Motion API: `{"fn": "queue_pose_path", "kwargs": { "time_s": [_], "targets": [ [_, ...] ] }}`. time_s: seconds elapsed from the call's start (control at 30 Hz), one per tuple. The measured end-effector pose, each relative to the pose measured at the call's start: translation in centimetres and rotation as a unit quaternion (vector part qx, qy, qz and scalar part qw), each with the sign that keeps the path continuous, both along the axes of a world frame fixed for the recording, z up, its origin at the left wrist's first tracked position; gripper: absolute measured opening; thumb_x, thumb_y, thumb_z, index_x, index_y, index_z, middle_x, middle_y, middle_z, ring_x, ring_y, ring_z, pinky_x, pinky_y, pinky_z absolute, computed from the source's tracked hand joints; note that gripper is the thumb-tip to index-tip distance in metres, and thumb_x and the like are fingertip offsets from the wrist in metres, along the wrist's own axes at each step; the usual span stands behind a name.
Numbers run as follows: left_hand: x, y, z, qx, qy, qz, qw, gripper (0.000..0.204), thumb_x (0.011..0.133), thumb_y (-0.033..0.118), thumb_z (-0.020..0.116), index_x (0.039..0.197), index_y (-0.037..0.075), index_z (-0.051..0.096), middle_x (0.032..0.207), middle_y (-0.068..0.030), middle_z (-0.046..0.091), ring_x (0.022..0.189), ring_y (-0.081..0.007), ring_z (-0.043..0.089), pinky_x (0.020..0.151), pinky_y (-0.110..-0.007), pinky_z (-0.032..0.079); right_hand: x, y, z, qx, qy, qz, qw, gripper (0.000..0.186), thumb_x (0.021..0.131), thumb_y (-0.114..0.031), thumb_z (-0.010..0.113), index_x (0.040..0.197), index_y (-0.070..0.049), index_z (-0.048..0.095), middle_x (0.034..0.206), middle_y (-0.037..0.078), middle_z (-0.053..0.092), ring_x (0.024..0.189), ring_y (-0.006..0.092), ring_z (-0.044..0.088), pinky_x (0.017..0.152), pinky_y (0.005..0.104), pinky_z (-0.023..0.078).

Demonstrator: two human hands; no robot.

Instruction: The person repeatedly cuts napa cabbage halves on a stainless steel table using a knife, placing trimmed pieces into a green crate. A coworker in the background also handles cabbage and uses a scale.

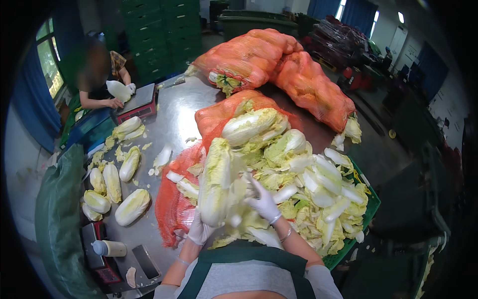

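Observation:
A long napa cabbage (214, 182) stands nearly upright in front of me, and my left hand (199, 230), in a white glove, is closed round its lower end. Just right of it, my gloved right hand (264, 203) grips a loose cabbage leaf (237, 199), which is smeared by motion; its fingertips are partly blurred. Beyond both hands, another whole cabbage (249, 127) lies at the mouth of an opened orange mesh sack (214, 117). Loose leaves and pale stalks (323, 187) are heaped beside my right hand in a green crate (372, 207).
Several cabbages (132, 207) lie on the metal table (172, 112) at left, near a bottle (109, 248), a phone (145, 261) and a scale (94, 239). Full orange sacks (313, 92) lie at the back. Across the table, another person (99, 74) holds a cabbage by a red scale (138, 103).

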State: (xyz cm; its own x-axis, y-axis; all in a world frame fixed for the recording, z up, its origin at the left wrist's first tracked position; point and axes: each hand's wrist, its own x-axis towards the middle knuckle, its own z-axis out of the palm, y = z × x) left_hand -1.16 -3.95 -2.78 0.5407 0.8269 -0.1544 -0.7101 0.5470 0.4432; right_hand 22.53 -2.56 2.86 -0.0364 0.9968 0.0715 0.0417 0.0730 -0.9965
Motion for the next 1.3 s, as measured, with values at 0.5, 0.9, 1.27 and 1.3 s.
{"fn": "queue_pose_path", "kwargs": {
  "time_s": [0.5, 0.9, 1.27, 1.3],
  "targets": [
    [0.9, 1.8, 1.2, 0.004, 0.174, 0.013, 0.985, 0.059, 0.091, 0.05, 0.034, 0.131, 0.007, 0.038, 0.121, -0.0108, 0.053, 0.106, -0.0238, 0.055, 0.077, -0.038, 0.051, 5.5, 2.6, -4.7, 0.082, -0.034, -0.367, 0.926, 0.035, 0.084, -0.015, 0.056, 0.112, 0.006, 0.052, 0.068, 0.007, 0.056, 0.061, 0.0158, 0.055, 0.055, 0.0293, 0.043],
    [1.9, 2.5, 2.5, 0.32, 0.552, 0.234, 0.734, 0.04, 0.092, 0.037, 0.044, 0.099, -0.002, 0.054, 0.084, -0.0169, 0.062, 0.069, -0.0216, 0.062, 0.061, -0.031, 0.047, -1.9, 0.3, -4.7, -0.084, 0.191, -0.106, 0.972, 0.05, 0.079, -0.035, 0.067, 0.113, -0.002, 0.051, 0.094, 0.007, 0.058, 0.08, 0.0125, 0.056, 0.071, 0.0296, 0.05],
    [3.4, 5.5, 2.5, -0.037, -0.107, -0.001, 0.994, 0.079, 0.083, 0.064, 0.037, 0.132, 0.003, 0.033, 0.138, -0.0166, 0.036, 0.125, -0.0273, 0.038, 0.095, -0.048, 0.04, -0.2, -0.7, -8.0, -0.201, 0.642, 0.197, 0.713, 0.042, 0.09, -0.035, 0.051, 0.117, -0.002, 0.049, 0.107, 0.009, 0.059, 0.094, 0.018, 0.058, 0.082, 0.0316, 0.049],
    [4.1, 4.5, 2.1, -0.009, -0.031, -0.017, 0.999, 0.079, 0.082, 0.064, 0.038, 0.133, 0.004, 0.031, 0.137, -0.0159, 0.037, 0.125, -0.0272, 0.039, 0.096, -0.048, 0.039, -0.3, -0.8, -8.2, -0.192, 0.629, 0.191, 0.728, 0.042, 0.091, -0.035, 0.05, 0.117, -0.003, 0.049, 0.108, 0.009, 0.059, 0.095, 0.0181, 0.058, 0.082, 0.0317, 0.049]
  ]
}}
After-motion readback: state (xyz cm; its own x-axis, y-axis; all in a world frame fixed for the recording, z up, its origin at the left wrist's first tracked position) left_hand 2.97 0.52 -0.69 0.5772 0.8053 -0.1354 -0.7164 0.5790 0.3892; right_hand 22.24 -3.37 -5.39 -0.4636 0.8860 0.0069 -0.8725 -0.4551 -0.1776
